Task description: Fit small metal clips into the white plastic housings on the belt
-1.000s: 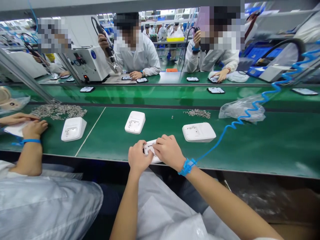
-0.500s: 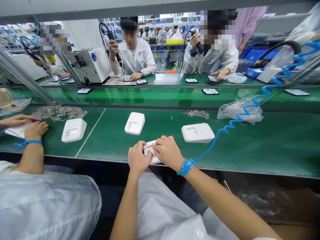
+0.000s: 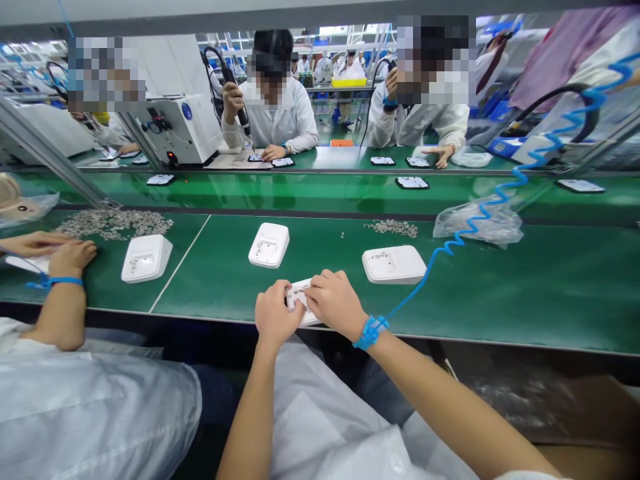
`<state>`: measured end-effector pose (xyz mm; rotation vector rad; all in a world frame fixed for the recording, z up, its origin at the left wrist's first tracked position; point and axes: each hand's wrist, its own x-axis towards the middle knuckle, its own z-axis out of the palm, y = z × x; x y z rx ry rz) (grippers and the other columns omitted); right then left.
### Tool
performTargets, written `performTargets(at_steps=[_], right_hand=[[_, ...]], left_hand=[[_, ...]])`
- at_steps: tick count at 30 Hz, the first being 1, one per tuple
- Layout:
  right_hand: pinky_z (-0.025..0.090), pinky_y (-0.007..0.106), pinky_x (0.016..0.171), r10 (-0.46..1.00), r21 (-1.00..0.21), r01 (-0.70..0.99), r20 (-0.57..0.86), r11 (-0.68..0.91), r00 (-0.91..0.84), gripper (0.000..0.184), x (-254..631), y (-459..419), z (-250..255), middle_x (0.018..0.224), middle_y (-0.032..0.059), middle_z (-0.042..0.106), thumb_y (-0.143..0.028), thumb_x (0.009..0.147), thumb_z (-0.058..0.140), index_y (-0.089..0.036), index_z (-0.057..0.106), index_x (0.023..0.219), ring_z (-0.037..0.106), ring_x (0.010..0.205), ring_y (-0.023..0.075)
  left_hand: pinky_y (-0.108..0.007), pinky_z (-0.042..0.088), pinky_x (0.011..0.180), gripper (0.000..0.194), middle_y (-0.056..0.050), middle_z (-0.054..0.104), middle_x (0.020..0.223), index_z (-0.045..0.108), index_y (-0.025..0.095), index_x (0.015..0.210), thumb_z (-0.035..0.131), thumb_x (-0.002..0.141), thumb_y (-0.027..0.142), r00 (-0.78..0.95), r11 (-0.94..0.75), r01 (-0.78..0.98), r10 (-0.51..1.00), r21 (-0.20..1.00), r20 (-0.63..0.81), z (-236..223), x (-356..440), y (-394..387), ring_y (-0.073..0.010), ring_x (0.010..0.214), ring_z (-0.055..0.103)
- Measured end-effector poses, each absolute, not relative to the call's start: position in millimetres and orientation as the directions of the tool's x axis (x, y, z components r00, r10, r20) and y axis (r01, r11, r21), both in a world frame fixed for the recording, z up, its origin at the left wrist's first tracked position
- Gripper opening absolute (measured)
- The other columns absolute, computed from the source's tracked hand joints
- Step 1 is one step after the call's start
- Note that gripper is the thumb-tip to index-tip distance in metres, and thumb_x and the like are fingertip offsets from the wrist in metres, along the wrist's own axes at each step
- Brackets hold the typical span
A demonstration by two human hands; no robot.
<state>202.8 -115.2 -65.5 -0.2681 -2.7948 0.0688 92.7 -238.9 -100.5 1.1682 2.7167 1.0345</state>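
Observation:
A white plastic housing [image 3: 299, 287] with a recess on its face is held at the front edge of the green bench, tilted. My left hand [image 3: 275, 313] closes around its left side, thumb over the face. My right hand [image 3: 337, 301] is curled over the right side, fingertips pressed at the recess; any small part beneath them is hidden. Beyond my hands lies a similar white housing [image 3: 270, 244], and another white housing [image 3: 394, 265] sits to the right. Small metal pieces [image 3: 393, 228] lie in a loose pile behind that one.
A blue coiled cord [image 3: 453, 245] runs from my right wristband up to the right. A plastic bag [image 3: 477, 221] lies at back right. At left, a neighbour's hand [image 3: 73, 259] works near another housing [image 3: 147, 258] and a metal-parts pile [image 3: 117, 223]. Co-workers sit across the green conveyor [image 3: 280, 191].
My hands keep nearly the same hold on the housing. On the conveyor, the dark-rimmed panels have shifted left. Across from me, the right co-worker's lower hand has come off a panel.

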Motion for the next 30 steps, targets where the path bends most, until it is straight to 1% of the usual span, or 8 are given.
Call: performTargets(at_steps=[6, 12, 15, 18, 21, 23, 25, 30], right_hand=[[0.021, 0.038, 0.071, 0.223, -0.087, 0.209, 0.22, 0.974, -0.95, 0.022, 196.7, -115.3, -54.0, 0.091, 0.0061, 0.066, -0.022, 0.099, 0.057, -0.017, 0.071, 0.083, 0.05, 0.092, 0.021], [0.024, 0.036, 0.069, 0.173, -0.065, 0.166, 0.103, 0.984, -0.98, 0.015, 187.4, -112.5, -42.5, 0.097, 0.0092, 0.066, -0.02, 0.097, 0.058, -0.014, 0.071, 0.091, 0.054, 0.096, 0.0227], [0.026, 0.035, 0.068, 0.156, -0.075, 0.15, 0.08, 0.986, -0.985, 0.016, 185.8, -107.6, -39.5, 0.098, 0.0088, 0.067, -0.02, 0.098, 0.057, -0.014, 0.071, 0.091, 0.056, 0.094, 0.0222], [0.028, 0.034, 0.07, 0.156, -0.115, 0.147, 0.068, 0.982, -0.985, 0.014, 186.1, -102.3, -38.4, 0.097, 0.0082, 0.067, -0.017, 0.096, 0.06, -0.014, 0.072, 0.09, 0.057, 0.093, 0.0211], [0.03, 0.034, 0.073, 0.165, -0.141, 0.153, 0.081, 0.978, -0.983, 0.014, 187.7, -99.6, -41.8, 0.096, 0.0079, 0.066, -0.017, 0.096, 0.061, -0.014, 0.072, 0.089, 0.056, 0.094, 0.0211], [0.029, 0.034, 0.074, 0.154, -0.133, 0.139, 0.109, 0.981, -0.982, 0.016, 189.0, -99.5, -46.2, 0.095, 0.0081, 0.066, -0.018, 0.097, 0.06, -0.014, 0.073, 0.088, 0.055, 0.093, 0.0214], [0.028, 0.034, 0.073, 0.146, -0.13, 0.128, 0.139, 0.983, -0.98, 0.017, 190.0, -99.9, -50.7, 0.093, 0.008, 0.066, -0.019, 0.097, 0.06, -0.014, 0.073, 0.087, 0.054, 0.092, 0.0212], [0.027, 0.035, 0.072, 0.143, -0.142, 0.119, 0.166, 0.983, -0.976, 0.018, 189.5, -100.1, -55.2, 0.091, 0.0069, 0.066, -0.019, 0.097, 0.06, -0.014, 0.073, 0.085, 0.053, 0.089, 0.0204]], left_hand=[[-0.038, 0.038, 0.082, 0.024, 0.0, 0.071, 0.091, 0.054, 0.025, 0.101, 0.061, 0.079, 0.028, -0.707, 0.499, 0.663, 0.662, 0.559, 0.249, -100.9, 91.3, -238.8, -0.0248, 0.093, 0.067], [-0.037, 0.038, 0.08, 0.026, 0.0, 0.072, 0.09, 0.054, 0.025, 0.102, 0.062, 0.078, 0.026, -0.698, 0.502, 0.673, 0.674, 0.543, 0.242, -100.9, 89.4, -238.9, -0.0246, 0.092, 0.067], [-0.037, 0.038, 0.079, 0.025, -0.001, 0.072, 0.09, 0.055, 0.024, 0.102, 0.063, 0.078, 0.026, -0.693, 0.497, 0.68, 0.675, 0.538, 0.252, -100.2, 89.3, -238.9, -0.0237, 0.091, 0.067], [-0.036, 0.038, 0.079, 0.022, 0.0, 0.072, 0.091, 0.058, 0.024, 0.101, 0.064, 0.08, 0.025, -0.691, 0.489, 0.685, 0.67, 0.54, 0.272, -100.5, 89.8, -239.4, -0.0221, 0.091, 0.067], [-0.034, 0.036, 0.078, 0.012, 0.0, 0.071, 0.091, 0.064, 0.024, 0.096, 0.062, 0.084, 0.024, -0.663, 0.444, 0.718, 0.671, 0.536, 0.332, -103.1, 91.4, -240.1, -0.0191, 0.09, 0.065], [-0.034, 0.035, 0.076, 0.009, -0.001, 0.069, 0.086, 0.069, 0.025, 0.091, 0.06, 0.089, 0.025, -0.627, 0.419, 0.761, 0.672, 0.495, 0.394, -105.4, 93.4, -240.3, -0.0183, 0.087, 0.063], [-0.034, 0.033, 0.075, 0.016, -0.002, 0.067, 0.081, 0.074, 0.025, 0.09, 0.058, 0.093, 0.028, -0.596, 0.425, 0.797, 0.672, 0.43, 0.44, -107.3, 96.1, -240.3, -0.0186, 0.084, 0.061], [-0.036, 0.03, 0.074, 0.024, -0.003, 0.067, 0.075, 0.078, 0.027, 0.094, 0.054, 0.099, 0.029, -0.569, 0.473, 0.822, 0.668, 0.317, 0.48, -107.1, 102.7, -240.5, -0.0196, 0.08, 0.058]])
